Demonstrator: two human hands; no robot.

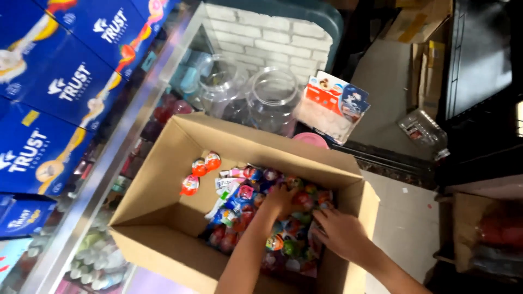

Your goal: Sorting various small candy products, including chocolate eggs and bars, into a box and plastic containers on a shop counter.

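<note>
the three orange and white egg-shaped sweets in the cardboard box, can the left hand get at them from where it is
Probably yes. The three orange and white egg-shaped sweets lie on bare floor of the open cardboard box, nothing covering them, and the left hand rests on the wrapped sweets pile beside them.

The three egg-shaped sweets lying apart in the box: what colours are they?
Orange-red and white egg-shaped sweets, seen in the head view.

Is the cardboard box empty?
No, the box holds a heap of colourful candy, and both hands are in it.
</note>
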